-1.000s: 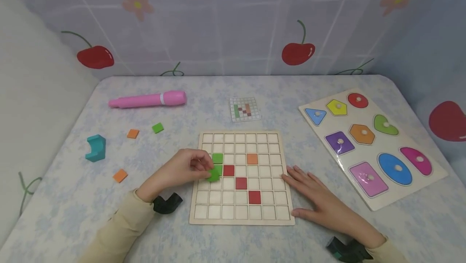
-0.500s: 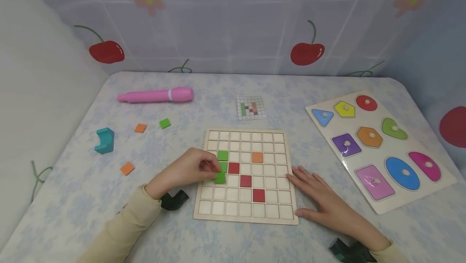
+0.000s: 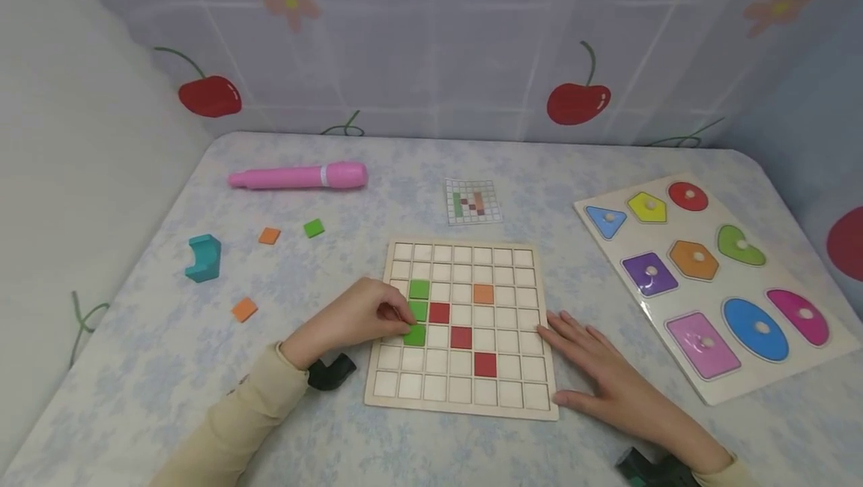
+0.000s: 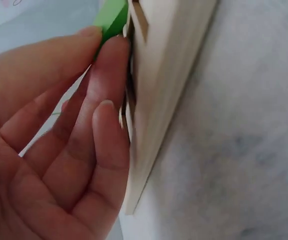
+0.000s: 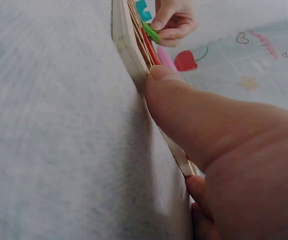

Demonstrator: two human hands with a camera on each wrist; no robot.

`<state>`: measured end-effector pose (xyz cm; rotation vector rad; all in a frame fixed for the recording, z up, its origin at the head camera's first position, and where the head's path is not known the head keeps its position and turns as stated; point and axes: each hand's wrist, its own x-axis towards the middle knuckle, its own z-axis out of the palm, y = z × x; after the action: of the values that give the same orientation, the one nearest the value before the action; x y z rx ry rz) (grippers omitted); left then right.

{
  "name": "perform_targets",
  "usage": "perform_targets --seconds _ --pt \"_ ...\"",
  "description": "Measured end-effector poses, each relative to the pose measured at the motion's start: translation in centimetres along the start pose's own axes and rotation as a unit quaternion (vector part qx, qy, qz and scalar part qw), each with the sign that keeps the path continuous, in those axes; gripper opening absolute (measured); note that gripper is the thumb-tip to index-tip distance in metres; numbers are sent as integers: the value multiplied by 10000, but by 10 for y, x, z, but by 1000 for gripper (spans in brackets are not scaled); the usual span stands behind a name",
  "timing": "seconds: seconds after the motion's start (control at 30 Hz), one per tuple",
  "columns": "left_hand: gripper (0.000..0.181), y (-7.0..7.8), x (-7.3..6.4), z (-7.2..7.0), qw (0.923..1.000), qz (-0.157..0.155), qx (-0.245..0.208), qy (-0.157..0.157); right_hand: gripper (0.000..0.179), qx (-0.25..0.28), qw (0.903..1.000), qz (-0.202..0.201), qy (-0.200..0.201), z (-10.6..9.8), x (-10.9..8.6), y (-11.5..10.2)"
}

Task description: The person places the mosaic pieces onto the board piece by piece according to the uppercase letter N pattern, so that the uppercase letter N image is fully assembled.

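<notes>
My left hand (image 3: 360,312) pinches a green square tile (image 4: 111,19) between thumb and fingers, low over the left part of the wooden grid board (image 3: 461,410). In the head view this tile lines up with a cell just below two other green tiles (image 3: 419,289). Three red tiles (image 3: 461,338) step diagonally down the board, and one orange tile (image 3: 483,294) sits in its upper right. With fingers straight and spread, my right hand (image 3: 603,374) rests at the board's right edge; in the right wrist view its thumb (image 5: 171,97) touches the edge.
Two loose orange tiles (image 3: 245,309) and a green one (image 3: 313,228) lie left of the board, near a teal curved block (image 3: 204,258). Behind are a pink marker-shaped object (image 3: 290,177) and a small pattern card (image 3: 473,202). A knobbed shape puzzle (image 3: 715,300) lies right.
My left hand has lowered the tilted green tile flatter into line with the cell under the other greens. The head view has shifted slightly; my right hand stays at the board's edge.
</notes>
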<state>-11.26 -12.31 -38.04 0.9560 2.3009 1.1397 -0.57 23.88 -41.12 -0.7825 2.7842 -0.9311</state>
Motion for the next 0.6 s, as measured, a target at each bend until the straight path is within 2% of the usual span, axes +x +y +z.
perform_targets --seconds 0.13,0.27,0.43,0.53,0.6 --pt "6 -2 2 4 9992 157 350 120 76 -75 10000 18 26 -2 -4 -2" --pt "8 0 3 6 9981 136 560 198 76 -56 10000 55 12 -3 -5 -3" --pt "10 -1 2 5 9994 24 295 186 75 5 9999 113 -10 -4 -5 -3" --pt "11 -3 0 0 9997 -120 -41 207 74 31 9999 159 -45 -3 -4 -3" --pt "12 -4 -1 -6 9984 -246 -435 281 74 36 9998 185 -72 -3 -3 -3"
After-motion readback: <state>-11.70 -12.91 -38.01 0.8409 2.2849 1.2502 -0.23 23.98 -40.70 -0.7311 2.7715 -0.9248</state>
